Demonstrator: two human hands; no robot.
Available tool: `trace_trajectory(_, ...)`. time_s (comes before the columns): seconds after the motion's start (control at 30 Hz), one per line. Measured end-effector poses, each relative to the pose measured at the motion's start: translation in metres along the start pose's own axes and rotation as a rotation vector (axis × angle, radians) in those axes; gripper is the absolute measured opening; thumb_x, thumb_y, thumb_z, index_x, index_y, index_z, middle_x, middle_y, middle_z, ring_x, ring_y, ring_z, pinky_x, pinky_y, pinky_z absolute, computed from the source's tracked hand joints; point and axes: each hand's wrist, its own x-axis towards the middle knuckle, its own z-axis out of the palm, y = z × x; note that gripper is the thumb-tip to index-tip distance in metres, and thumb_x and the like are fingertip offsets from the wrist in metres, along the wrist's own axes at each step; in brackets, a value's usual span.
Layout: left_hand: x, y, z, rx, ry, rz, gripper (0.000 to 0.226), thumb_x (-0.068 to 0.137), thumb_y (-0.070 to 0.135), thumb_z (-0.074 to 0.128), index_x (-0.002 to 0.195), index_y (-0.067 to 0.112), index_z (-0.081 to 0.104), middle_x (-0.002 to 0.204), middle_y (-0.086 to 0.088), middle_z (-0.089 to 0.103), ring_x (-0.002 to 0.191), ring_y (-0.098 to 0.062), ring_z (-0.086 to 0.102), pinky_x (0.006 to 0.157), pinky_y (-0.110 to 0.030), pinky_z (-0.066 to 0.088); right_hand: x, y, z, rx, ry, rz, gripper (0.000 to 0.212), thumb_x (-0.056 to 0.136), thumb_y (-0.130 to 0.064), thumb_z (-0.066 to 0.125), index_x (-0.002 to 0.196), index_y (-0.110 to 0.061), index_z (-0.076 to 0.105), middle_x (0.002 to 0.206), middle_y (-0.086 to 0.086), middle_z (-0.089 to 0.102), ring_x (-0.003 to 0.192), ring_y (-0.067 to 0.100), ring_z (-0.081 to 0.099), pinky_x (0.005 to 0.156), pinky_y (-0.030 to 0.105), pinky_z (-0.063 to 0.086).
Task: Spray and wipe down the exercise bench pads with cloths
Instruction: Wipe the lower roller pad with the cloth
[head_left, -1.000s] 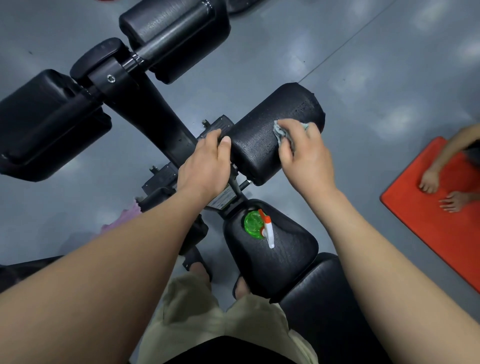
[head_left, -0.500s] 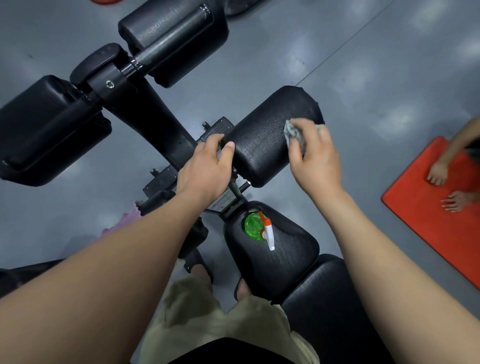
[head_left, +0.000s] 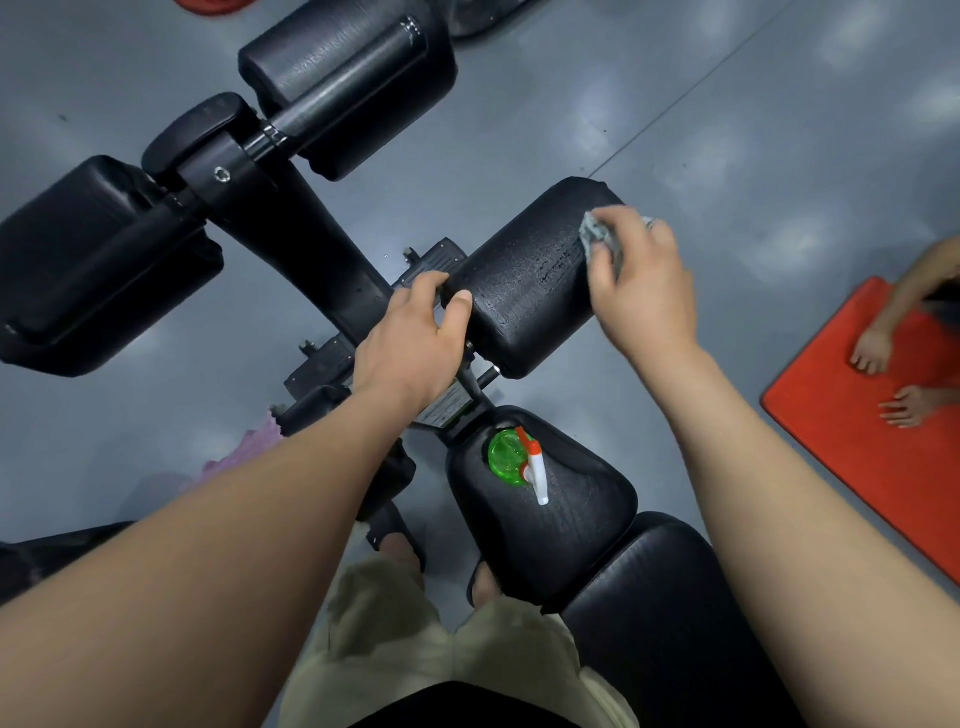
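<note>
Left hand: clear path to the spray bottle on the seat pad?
Probably yes. The left hand grips the roller pad at its inner end; the spray bottle sits on the seat pad just nearer the person, with nothing between them. It would have to release the roller pad first.

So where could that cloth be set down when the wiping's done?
Seat pad is bare this side of the bottle; the back pad behind it is bare. The roller is crowded: left hand and right hand are on it.
</note>
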Motion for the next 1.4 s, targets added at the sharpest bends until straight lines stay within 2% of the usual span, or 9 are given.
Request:
trace_trajectory(0.13,0.0,0.0,0.0,-0.005,0.0,-0.002,0.049,0.097,0.067,0.026,0.139,0.047,0.039,0.142,0.008,0.052,0.125,-0.025,0.056,0.101,-0.047,0.04,0.013,0.001,-0.002,-0.002,0.043,0.051,0.033,0.099,-0.031,0.051,0.131,-0.034,0.058,0.127,0.009,0.047,0.095,0.038,0.06,0.083,0.041,0.049)
trace_trajectory(0.27,-0.002,0.001,-0.001,-0.014,-0.005,-0.003,0.054,0.098,0.067,0.021,0.145,0.046,0.036,0.149,0.008,0.048,0.131,-0.026,0.053,0.106,-0.049,0.039,0.005,0.008,0.005,0.077,0.059,0.033,0.032,0.097,-0.025,0.05,0.128,-0.029,0.059,0.124,0.009,0.049,0.091,0.032,0.059,0.083,0.04,0.05)
trace_trajectory(0.47,-0.002,0.002,-0.001,-0.007,-0.002,0.006,0.057,0.099,0.068,0.019,0.149,0.047,0.032,0.152,0.008,0.046,0.133,-0.027,0.051,0.107,-0.051,0.04,-0.009,0.021,0.007,0.175,0.086,0.085,0.029,0.094,-0.017,0.051,0.122,-0.023,0.057,0.124,0.004,0.052,0.093,0.011,0.052,0.08,0.03,0.044)
trace_trajectory(0.57,-0.001,0.002,0.0,0.013,-0.009,0.009,0.058,0.098,0.068,0.019,0.15,0.047,0.032,0.152,0.006,0.047,0.134,-0.027,0.051,0.108,-0.051,0.039,-0.015,0.028,0.009,0.223,0.093,0.148,0.03,0.092,-0.015,0.051,0.121,-0.022,0.057,0.125,0.001,0.052,0.098,0.011,0.054,0.085,0.03,0.045)
trace_trajectory(0.73,0.0,0.003,0.0,0.019,-0.01,0.002,0.058,0.097,0.07,0.02,0.148,0.047,0.035,0.149,0.005,0.05,0.133,-0.027,0.051,0.107,-0.049,0.041,-0.006,0.029,0.003,0.207,0.078,0.108,0.03,0.094,-0.017,0.051,0.122,-0.023,0.059,0.126,0.005,0.048,0.095,0.014,0.056,0.082,0.023,0.039)
trace_trajectory(0.93,-0.001,0.003,-0.001,0.018,-0.003,0.002,0.056,0.098,0.069,0.022,0.147,0.047,0.037,0.145,0.006,0.053,0.13,-0.026,0.053,0.104,-0.048,0.042,0.014,0.018,0.007,0.251,0.174,0.163,0.029,0.096,-0.019,0.053,0.123,-0.02,0.065,0.122,0.009,0.052,0.096,0.013,0.055,0.082,0.015,0.034)
trace_trajectory(1.13,-0.001,0.003,-0.002,0.016,-0.011,0.0,0.057,0.098,0.069,0.022,0.148,0.046,0.036,0.146,0.004,0.053,0.132,-0.027,0.052,0.106,-0.048,0.042,-0.026,0.011,0.017,0.134,0.138,-0.071,0.029,0.096,-0.021,0.059,0.123,-0.023,0.068,0.124,0.008,0.048,0.093,0.012,0.053,0.078,0.025,0.044)
trace_trajectory(1.23,-0.001,0.003,-0.002,0.017,-0.014,0.0,0.057,0.099,0.069,0.022,0.149,0.046,0.036,0.146,0.004,0.053,0.132,-0.026,0.052,0.105,-0.047,0.041,-0.007,0.014,0.007,0.144,0.23,0.05,0.026,0.096,-0.027,0.06,0.12,-0.027,0.07,0.126,0.009,0.046,0.092,0.009,0.05,0.077,0.021,0.041)
trace_trajectory(1.4,-0.002,0.005,-0.003,0.017,-0.01,-0.006,0.056,0.099,0.067,0.022,0.148,0.046,0.037,0.141,0.007,0.055,0.13,-0.025,0.052,0.103,-0.047,0.04,0.027,0.016,0.005,0.184,0.253,0.182,0.031,0.098,-0.033,0.056,0.124,-0.026,0.071,0.11,0.001,0.046,0.094,0.017,0.059,0.088,0.025,0.045)
